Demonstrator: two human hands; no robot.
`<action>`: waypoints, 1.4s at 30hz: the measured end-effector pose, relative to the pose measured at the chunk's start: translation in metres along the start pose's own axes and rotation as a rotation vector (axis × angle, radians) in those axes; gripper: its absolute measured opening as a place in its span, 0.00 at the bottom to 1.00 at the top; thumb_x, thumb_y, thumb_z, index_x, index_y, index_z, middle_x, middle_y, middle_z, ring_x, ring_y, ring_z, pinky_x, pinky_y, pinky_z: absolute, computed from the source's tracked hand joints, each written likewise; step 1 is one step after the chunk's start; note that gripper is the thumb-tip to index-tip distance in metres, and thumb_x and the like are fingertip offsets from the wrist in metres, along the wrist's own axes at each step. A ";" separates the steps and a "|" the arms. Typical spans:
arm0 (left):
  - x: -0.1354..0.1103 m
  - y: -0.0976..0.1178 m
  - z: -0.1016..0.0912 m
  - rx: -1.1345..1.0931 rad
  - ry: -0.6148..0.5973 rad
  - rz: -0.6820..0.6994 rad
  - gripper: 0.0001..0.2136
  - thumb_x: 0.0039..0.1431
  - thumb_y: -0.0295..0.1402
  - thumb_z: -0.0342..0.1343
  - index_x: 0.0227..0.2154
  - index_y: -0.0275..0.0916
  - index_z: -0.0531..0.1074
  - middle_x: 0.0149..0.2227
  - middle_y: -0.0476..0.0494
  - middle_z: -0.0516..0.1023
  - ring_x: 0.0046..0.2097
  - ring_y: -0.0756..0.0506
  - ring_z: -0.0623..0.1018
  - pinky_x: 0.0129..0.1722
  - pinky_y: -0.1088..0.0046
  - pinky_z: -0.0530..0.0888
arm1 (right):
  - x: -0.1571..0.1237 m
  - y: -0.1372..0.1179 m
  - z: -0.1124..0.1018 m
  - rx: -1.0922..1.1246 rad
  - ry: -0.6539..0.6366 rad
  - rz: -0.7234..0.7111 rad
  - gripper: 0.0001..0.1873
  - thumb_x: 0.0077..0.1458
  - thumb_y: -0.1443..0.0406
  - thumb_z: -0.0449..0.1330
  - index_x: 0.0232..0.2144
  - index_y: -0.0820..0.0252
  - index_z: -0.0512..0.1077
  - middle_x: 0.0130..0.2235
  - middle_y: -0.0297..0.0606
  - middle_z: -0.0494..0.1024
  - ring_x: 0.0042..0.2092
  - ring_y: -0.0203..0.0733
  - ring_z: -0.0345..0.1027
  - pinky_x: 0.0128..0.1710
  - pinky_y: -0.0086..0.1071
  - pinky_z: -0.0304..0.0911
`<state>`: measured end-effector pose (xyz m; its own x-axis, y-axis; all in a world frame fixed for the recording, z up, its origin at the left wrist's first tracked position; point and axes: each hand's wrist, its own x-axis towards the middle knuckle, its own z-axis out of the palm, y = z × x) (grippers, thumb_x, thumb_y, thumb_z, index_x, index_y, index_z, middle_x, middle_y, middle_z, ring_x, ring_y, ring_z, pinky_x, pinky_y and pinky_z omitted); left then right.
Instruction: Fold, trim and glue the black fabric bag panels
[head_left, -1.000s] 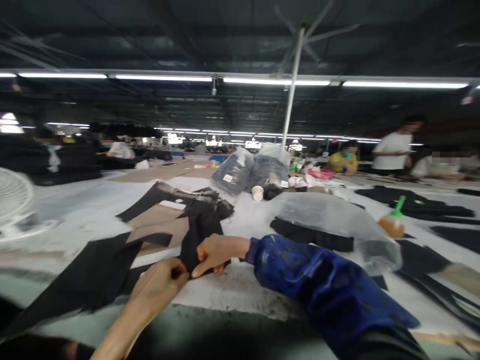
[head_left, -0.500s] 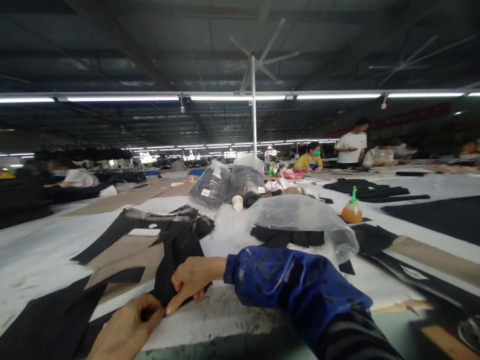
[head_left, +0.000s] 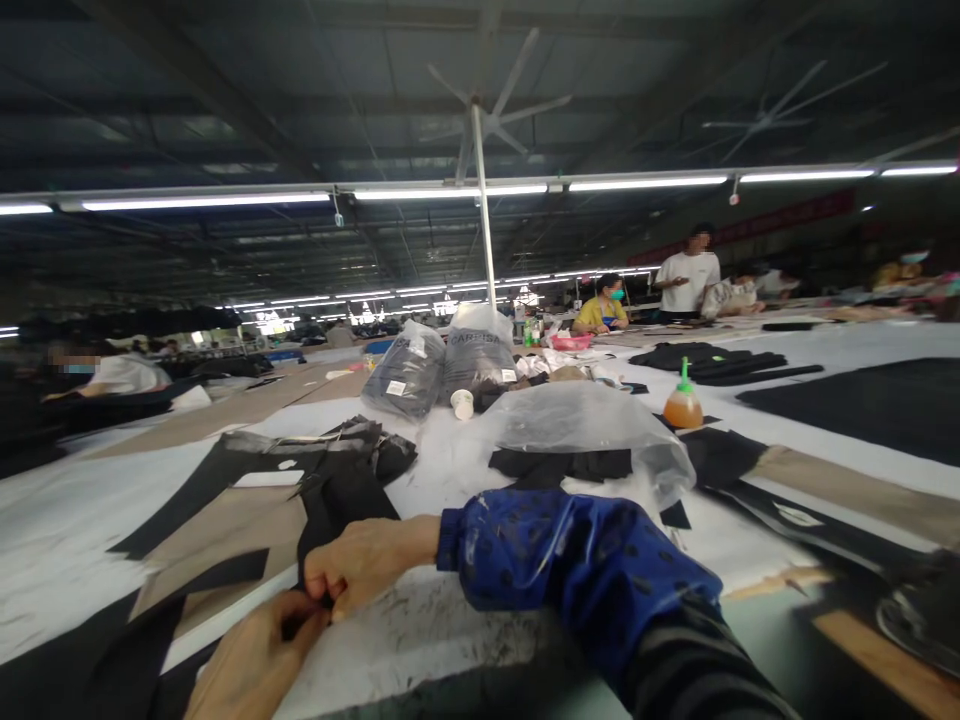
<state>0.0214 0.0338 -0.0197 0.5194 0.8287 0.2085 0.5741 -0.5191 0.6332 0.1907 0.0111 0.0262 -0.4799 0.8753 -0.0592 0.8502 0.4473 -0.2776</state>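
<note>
My left hand [head_left: 259,645] is at the table's near edge, its thumb and fingers pinched together on the black fabric [head_left: 345,495]. Right beside it, my right hand [head_left: 367,560] has its fingers curled closed on the lower end of the same fabric. The fingertips of both hands nearly meet, and the small stretch of cloth between them is mostly hidden. A blue spotted sleeve cover [head_left: 555,550] wraps my right forearm. Beige cloth pieces [head_left: 225,525] and more black fabric [head_left: 67,640] lie to the left, with a white flat object [head_left: 270,479] on top.
Ahead stand two filled plastic bags [head_left: 480,365] and a paper cup [head_left: 462,404]. A clear plastic sheet [head_left: 585,415] covers dark cloth. An orange oil bottle [head_left: 683,402] stands at right. People work farther back, one in a yellow shirt [head_left: 600,312].
The view has turned slightly, shifting the scene left. My right hand has drawn its fingers in closer to my left hand, its thumb no longer stretched toward it.
</note>
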 end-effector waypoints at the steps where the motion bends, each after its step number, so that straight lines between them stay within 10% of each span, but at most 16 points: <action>1: 0.000 -0.002 -0.003 -0.045 -0.051 -0.020 0.11 0.42 0.44 0.58 0.22 0.43 0.77 0.23 0.48 0.80 0.30 0.39 0.79 0.29 0.71 0.72 | 0.000 0.001 -0.001 0.027 -0.017 -0.003 0.09 0.45 0.65 0.64 0.29 0.51 0.66 0.25 0.13 0.71 0.33 0.27 0.69 0.32 0.17 0.58; 7: -0.023 -0.012 -0.035 -0.410 0.016 -0.052 0.26 0.45 0.45 0.60 0.47 0.37 0.74 0.35 0.42 0.81 0.40 0.40 0.78 0.42 0.67 0.72 | -0.006 -0.001 -0.001 0.147 -0.068 -0.051 0.05 0.47 0.68 0.64 0.29 0.60 0.71 0.27 0.24 0.73 0.31 0.29 0.69 0.33 0.19 0.59; 16: -0.048 -0.003 -0.016 0.125 0.164 0.112 0.05 0.52 0.30 0.60 0.32 0.42 0.78 0.33 0.47 0.75 0.41 0.43 0.72 0.44 0.66 0.67 | -0.008 -0.009 -0.003 0.241 -0.050 -0.079 0.04 0.47 0.69 0.59 0.29 0.64 0.72 0.23 0.29 0.69 0.25 0.31 0.61 0.26 0.24 0.55; 42: -0.024 0.021 -0.026 0.155 0.039 -0.126 0.06 0.46 0.29 0.56 0.21 0.35 0.78 0.22 0.43 0.75 0.28 0.46 0.73 0.27 0.72 0.62 | 0.013 -0.017 -0.008 0.305 -0.186 0.202 0.09 0.46 0.62 0.62 0.26 0.64 0.74 0.22 0.34 0.74 0.25 0.36 0.71 0.26 0.25 0.66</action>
<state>0.0045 0.0086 0.0081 0.4138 0.8952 0.1655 0.7254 -0.4341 0.5343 0.1723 0.0164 0.0379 -0.3650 0.8792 -0.3063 0.8417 0.1709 -0.5122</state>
